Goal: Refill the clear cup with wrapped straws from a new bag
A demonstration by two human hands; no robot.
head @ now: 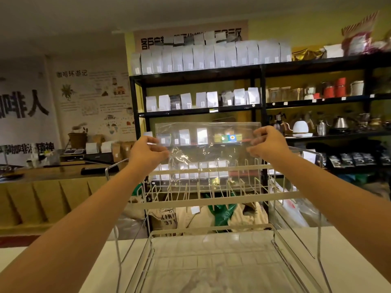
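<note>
A clear plastic bag (208,144) hangs stretched out in front of me at chest height, above the upper tier of a wire rack. My left hand (146,154) pinches its left edge and my right hand (267,142) pinches its right edge. The bag looks see-through and flat; I cannot tell whether any straws are inside. Neither a clear cup nor wrapped straws appear in the head view.
A two-tier white wire dish rack (213,200) stands on the white counter (349,261) right below my arms. Behind it, black shelves (260,70) carry white pouches, kettles and jars. Sacks lie on the floor beyond the counter. A wooden counter (42,176) runs along the left.
</note>
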